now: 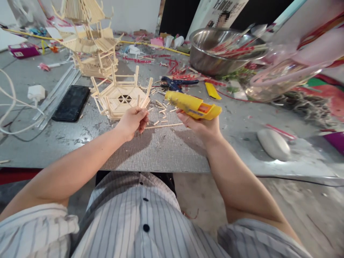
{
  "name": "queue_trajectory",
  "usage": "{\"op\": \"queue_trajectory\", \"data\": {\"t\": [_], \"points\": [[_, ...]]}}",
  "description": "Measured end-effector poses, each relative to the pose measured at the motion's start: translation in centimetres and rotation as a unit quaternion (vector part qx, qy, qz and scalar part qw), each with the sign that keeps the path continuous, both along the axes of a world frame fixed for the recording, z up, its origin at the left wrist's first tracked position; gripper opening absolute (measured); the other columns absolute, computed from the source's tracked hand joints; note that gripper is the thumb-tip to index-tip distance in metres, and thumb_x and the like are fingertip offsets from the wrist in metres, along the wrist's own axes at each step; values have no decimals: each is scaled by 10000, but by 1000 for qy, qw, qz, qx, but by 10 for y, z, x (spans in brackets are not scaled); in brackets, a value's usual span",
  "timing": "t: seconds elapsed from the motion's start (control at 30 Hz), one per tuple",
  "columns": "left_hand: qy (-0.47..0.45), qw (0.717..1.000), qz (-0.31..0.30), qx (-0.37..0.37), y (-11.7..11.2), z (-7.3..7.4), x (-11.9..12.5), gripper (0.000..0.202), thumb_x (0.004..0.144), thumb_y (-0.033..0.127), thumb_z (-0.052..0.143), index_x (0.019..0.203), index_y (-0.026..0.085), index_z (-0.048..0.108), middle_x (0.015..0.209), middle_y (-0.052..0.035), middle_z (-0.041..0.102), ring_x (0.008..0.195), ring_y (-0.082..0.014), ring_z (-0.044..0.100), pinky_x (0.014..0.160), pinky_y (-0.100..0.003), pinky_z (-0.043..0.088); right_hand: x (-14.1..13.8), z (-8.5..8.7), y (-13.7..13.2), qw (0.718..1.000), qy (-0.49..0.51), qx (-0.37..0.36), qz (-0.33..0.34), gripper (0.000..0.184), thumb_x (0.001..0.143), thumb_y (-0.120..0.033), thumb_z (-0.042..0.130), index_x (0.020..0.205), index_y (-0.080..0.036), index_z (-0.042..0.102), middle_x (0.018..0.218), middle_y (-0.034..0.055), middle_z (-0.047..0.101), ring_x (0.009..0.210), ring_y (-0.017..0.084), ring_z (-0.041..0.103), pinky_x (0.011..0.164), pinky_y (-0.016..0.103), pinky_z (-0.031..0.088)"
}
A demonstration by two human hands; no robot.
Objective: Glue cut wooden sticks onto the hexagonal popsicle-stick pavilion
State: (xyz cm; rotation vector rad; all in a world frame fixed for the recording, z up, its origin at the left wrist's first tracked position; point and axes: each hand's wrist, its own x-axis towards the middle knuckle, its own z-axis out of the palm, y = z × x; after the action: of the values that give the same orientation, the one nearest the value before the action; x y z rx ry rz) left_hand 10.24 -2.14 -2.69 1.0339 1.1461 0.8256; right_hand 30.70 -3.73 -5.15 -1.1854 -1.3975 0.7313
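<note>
There is one tiered pagoda of pale wooden sticks [83,44], one hexagonal frame of the same [116,94] with six upright posts [137,73], one yellow plastic glue gun [185,102], one black rectangular phone [71,103] and one round steel basin [204,57].

1. This looks like a makeshift craft workshop, set around a scuffed grey table [166,154] above a bare, stained floor [199,200]
2. Model-making shows in a tiered pagoda [92,46] and a six-sided frame [115,98], both built of pale wooden sticks
3. Hand tools are out: a yellow glue gun [188,104] and dark blue pliers [174,83]
4. Cut stick pieces [161,105] and red scraps [174,68] litter the top
5. A steel basin [206,62] stores more sticks [233,52]
6. A phone [71,104] and white charger [36,92] share the surface
</note>
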Motion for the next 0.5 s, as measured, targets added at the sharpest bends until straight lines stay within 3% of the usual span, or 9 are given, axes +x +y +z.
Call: {"op": "queue_trajectory", "data": {"t": [0.27, 0.5], "points": [[24, 997, -76, 8, -6, -8, 12, 356, 1018, 216, 400, 672, 163, 467, 507, 71, 467, 317, -24, 379, 326, -191, 265, -21, -3, -3, 998, 54, -6, 38, 288, 608, -384, 825, 765, -230, 640, 809, 4, 664, 764, 165, 648, 752, 361, 565], [13, 995, -100, 7, -9, -12, 17, 328, 1006, 205, 431, 681, 167, 460, 500, 80, 469, 322, -22, 391, 318, -165, 273, -29, -12, 2, 994, 72, -10, 84, 284, 630, -349, 796, 830, -231, 633, 872, 10, 686, 834, 164, 654, 840, 377, 559]]}}
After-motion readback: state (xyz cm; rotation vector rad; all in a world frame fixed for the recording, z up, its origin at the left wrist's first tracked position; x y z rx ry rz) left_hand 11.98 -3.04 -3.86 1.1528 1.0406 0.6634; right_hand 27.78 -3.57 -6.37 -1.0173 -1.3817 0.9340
